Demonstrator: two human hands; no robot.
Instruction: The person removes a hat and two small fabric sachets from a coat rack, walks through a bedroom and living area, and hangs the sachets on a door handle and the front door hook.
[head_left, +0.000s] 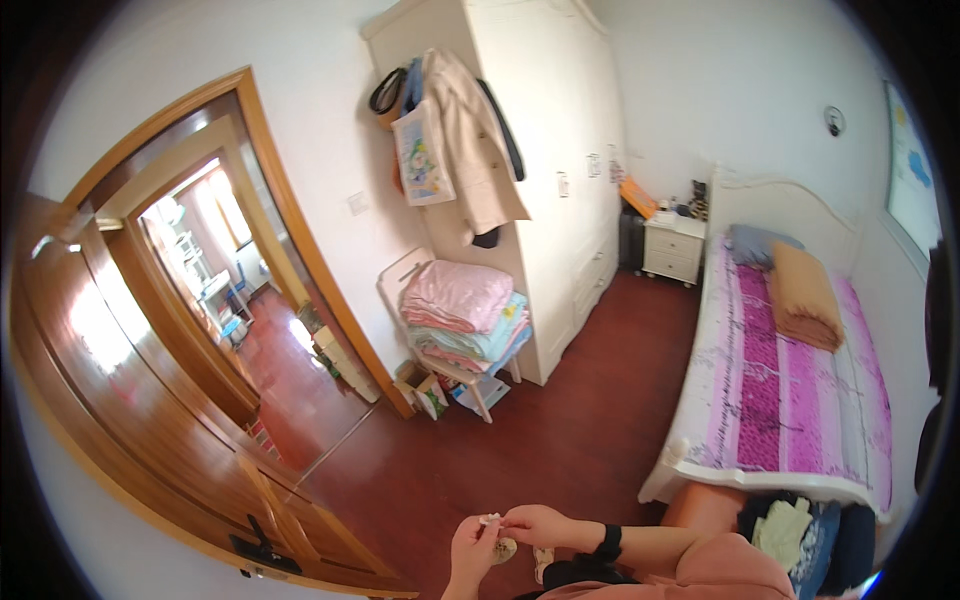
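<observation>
At the bottom centre, my left hand (472, 546) and my right hand (529, 524) meet in front of my body. Their fingertips pinch a small whitish item (490, 519), too small to name. A round pale, patterned thing (504, 551) shows just below the fingers, partly hidden; whether a hand holds it cannot be told. A black band (609, 541) circles my right wrist. One light-coloured shoe (544, 559) is seen on the dark red floor beneath.
An open wooden door (135, 360) stands at left by a doorway. Folded quilts (457, 296) lie on a chair beside a white wardrobe (551, 150). The bed (795, 476) is at right, with folded clothes (784, 532) near its foot and a nightstand (673, 247) by its head.
</observation>
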